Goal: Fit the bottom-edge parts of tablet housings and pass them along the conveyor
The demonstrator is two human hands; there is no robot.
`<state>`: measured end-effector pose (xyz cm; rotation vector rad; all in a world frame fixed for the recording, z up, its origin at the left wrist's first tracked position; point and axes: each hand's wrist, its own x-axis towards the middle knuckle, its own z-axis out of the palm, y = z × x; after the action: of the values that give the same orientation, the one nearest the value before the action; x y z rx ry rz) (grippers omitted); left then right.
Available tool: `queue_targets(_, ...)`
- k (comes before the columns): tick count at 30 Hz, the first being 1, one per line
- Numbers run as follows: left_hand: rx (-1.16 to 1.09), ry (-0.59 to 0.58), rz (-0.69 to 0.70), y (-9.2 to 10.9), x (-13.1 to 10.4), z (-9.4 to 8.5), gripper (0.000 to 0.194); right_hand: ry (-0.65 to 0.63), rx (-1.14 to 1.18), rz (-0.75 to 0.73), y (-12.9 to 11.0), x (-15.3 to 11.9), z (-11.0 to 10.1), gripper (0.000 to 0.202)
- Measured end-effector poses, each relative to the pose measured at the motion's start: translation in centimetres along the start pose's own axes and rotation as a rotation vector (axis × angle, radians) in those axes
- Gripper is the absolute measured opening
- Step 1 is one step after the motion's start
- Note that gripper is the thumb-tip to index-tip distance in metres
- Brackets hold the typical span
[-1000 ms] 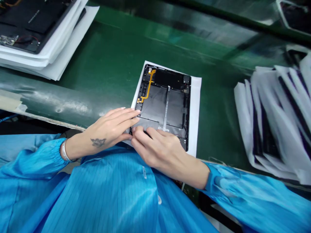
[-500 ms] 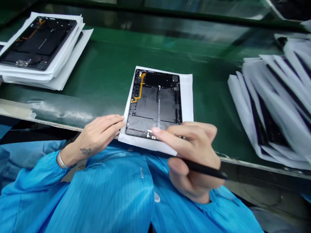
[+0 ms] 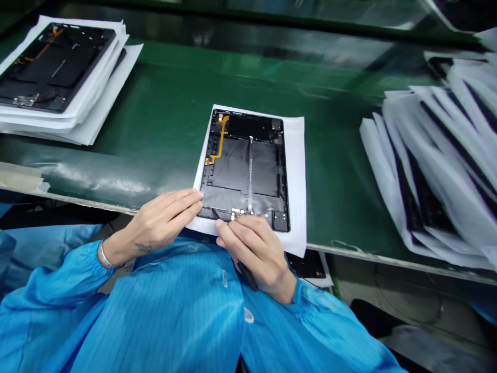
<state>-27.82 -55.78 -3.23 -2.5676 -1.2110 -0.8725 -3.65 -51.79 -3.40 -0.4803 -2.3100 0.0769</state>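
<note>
Bracing the tablet [image 3: 236, 163] along one edge, likely for steadiness, the left hand [image 3: 165, 217] clasps nothing. The right hand [image 3: 259, 253] pinches a black tool [image 3: 247, 275] pen-like, probably for precision.

On the green surface [image 3: 166, 93], an open black rectangular tablet shell [image 3: 245, 166] lies on a flat white rectangular sheet [image 3: 296, 166]. With that shell as clock centre, the person's bare left hand [image 3: 161, 216] is at its eight o'clock edge; the bare right hand [image 3: 261, 247], gripping a slim black rod-shaped tool [image 3: 247, 275], is at six. A flat pile of white sheets [image 3: 89, 102] carrying another black shell [image 3: 58, 70] lies at ten; a leaning white-and-black stack [image 3: 425, 160] at three.
</note>
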Motion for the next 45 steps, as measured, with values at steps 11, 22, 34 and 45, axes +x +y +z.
queue_targets(11, 0.106, -0.147, -0.032, 1.0, 1.1, -0.8, 0.031, 0.122, 0.043, 0.141, 0.2, -1.9, -1.2, 0.034)
queue_targets(22, 0.238, -0.248, -0.028, 2.5, 3.0, -1.0, 0.030, 0.015, 0.494, 0.471, 0.7, 4.2, 0.0, 0.014)
queue_targets(34, 0.178, -0.113, 0.096, 0.7, 2.2, -1.1, 0.024, -0.058, 0.545, 0.331, 1.1, 4.1, -0.1, 0.010)
queue_targets(45, 0.096, -0.092, 0.028, 0.9, 1.1, -0.9, 0.030, -0.057, 0.428, 0.361, 1.6, 3.1, -2.3, 0.011)
